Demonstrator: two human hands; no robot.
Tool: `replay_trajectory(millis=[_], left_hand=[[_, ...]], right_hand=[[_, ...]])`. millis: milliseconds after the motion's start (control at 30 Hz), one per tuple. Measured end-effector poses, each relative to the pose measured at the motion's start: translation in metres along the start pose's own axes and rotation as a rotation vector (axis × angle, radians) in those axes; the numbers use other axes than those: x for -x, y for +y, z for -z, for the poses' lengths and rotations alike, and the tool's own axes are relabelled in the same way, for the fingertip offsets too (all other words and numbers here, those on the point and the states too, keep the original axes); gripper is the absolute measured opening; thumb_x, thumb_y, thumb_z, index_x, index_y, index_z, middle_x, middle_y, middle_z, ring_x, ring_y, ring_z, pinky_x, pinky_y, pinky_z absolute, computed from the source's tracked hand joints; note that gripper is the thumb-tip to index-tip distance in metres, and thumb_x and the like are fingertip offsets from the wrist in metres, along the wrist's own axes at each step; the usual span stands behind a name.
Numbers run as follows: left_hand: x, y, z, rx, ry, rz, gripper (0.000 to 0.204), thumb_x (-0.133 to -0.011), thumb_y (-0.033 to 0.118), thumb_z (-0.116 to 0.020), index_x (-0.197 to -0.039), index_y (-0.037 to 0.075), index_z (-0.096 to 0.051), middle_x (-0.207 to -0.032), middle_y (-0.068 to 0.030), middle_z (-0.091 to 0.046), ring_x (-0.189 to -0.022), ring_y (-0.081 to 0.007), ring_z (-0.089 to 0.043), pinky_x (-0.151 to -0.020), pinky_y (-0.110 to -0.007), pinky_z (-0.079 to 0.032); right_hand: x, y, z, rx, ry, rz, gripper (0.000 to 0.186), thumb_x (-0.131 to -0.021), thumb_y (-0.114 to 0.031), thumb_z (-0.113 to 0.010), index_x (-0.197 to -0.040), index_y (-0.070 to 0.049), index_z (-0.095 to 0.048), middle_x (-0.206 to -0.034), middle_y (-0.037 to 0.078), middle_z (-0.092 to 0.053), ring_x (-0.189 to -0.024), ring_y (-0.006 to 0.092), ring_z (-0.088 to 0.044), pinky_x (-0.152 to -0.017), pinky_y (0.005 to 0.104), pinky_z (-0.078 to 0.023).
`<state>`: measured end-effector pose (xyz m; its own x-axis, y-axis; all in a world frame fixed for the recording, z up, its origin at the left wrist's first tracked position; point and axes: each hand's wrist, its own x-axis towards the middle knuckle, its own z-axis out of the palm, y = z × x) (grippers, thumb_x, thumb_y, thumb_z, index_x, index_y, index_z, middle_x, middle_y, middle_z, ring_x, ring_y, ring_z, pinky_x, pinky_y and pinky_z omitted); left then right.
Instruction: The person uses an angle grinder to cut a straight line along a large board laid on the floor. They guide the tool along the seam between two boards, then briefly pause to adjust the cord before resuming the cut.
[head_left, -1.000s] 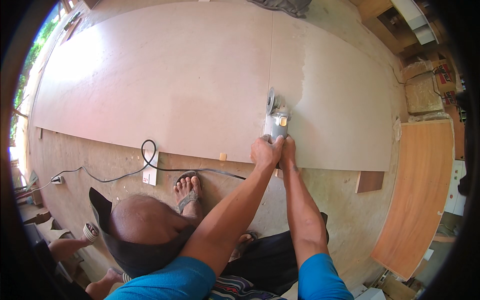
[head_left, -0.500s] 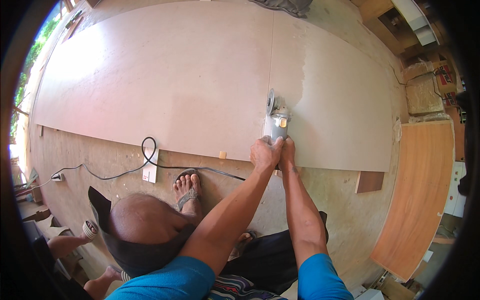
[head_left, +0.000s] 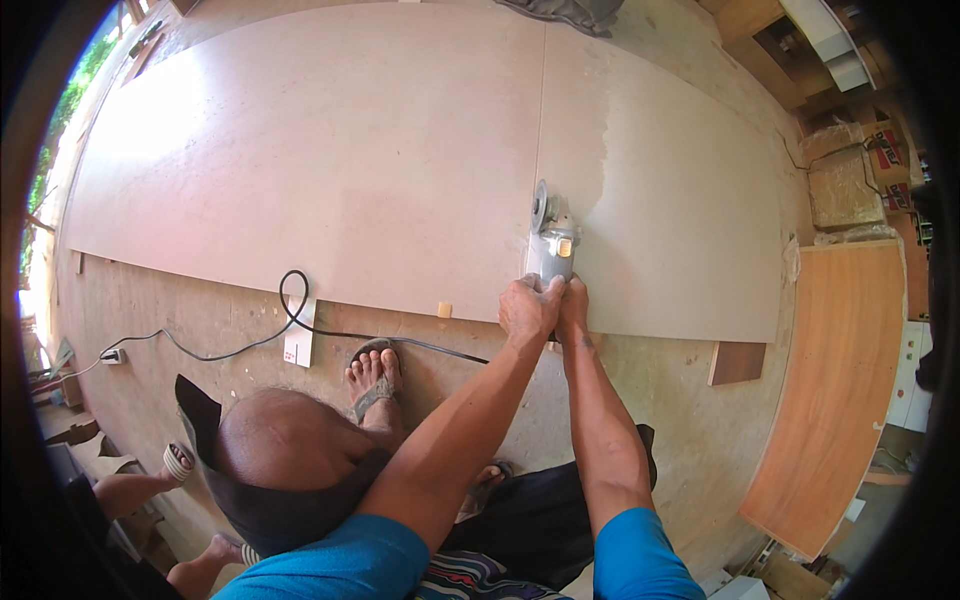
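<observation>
Both my arms reach forward to a grey angle grinder (head_left: 557,256). My left hand (head_left: 528,305) is wrapped round its body from the left, and my right hand (head_left: 573,302) grips its rear end from the right. The grinder's disc (head_left: 541,207) stands on edge at a thin straight line running across a large pale sheet (head_left: 420,200). Whether the disc's lower edge cuts into the sheet, I cannot tell. A black cord (head_left: 400,342) loops over the floor and passes behind my left forearm.
Small wood blocks (head_left: 444,310) sit at the sheet's near edge; a brown board piece (head_left: 737,363) pokes out at right. A long wooden panel (head_left: 830,390) lies farther right, near wrapped cartons (head_left: 848,188). My sandalled foot (head_left: 375,380) is close to the cord. Another person's foot (head_left: 178,461) shows at left.
Hardly anything differs. Both hands keep their grip on the grinder, which stays at nearly the same place on the line; the whole view has shifted very slightly.
</observation>
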<state>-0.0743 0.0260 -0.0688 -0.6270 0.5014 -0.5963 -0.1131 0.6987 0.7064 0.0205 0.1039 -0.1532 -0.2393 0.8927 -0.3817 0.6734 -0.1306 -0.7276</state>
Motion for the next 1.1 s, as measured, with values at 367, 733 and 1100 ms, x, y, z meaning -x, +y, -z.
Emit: replay_trajectory(millis=[367,733,1100], left_hand=[[-0.007,0.003,0.0,-0.01,-0.01,0.01,0.053,-0.088,0.052,-0.078,-0.111,0.005,-0.08,-0.106,-0.0246,-0.079,-0.106,-0.0445,-0.075,-0.095,-0.053,-0.057],[-0.001,0.001,0.0,-0.008,-0.006,0.013,0.051,-0.088,0.052,-0.079,-0.106,0.004,-0.08,-0.104,-0.0246,-0.079,-0.105,-0.0443,-0.075,-0.093,-0.053,-0.058],[0.006,-0.007,-0.002,0.0,0.062,-0.048,0.052,-0.088,0.051,-0.08,-0.104,0.002,-0.082,-0.095,-0.0271,-0.078,-0.095,-0.0444,-0.077,-0.087,-0.051,-0.059]], right_hand=[[0.0,-0.007,-0.001,0.031,0.023,0.095,0.041,-0.092,-0.035,-0.081,-0.101,0.004,-0.071,-0.088,0.016,-0.076,-0.08,0.0246,-0.07,-0.072,0.0433,-0.055],[0.006,-0.007,0.003,0.025,-0.012,0.029,0.045,-0.088,-0.039,-0.077,-0.108,0.001,-0.073,-0.099,0.027,-0.078,-0.097,0.0427,-0.077,-0.083,0.0497,-0.057],[0.002,0.016,-0.006,0.003,0.023,0.031,0.031,-0.094,-0.03,-0.075,-0.102,0.0,-0.073,-0.09,0.012,-0.076,-0.082,0.0222,-0.07,-0.074,0.0424,-0.055]])
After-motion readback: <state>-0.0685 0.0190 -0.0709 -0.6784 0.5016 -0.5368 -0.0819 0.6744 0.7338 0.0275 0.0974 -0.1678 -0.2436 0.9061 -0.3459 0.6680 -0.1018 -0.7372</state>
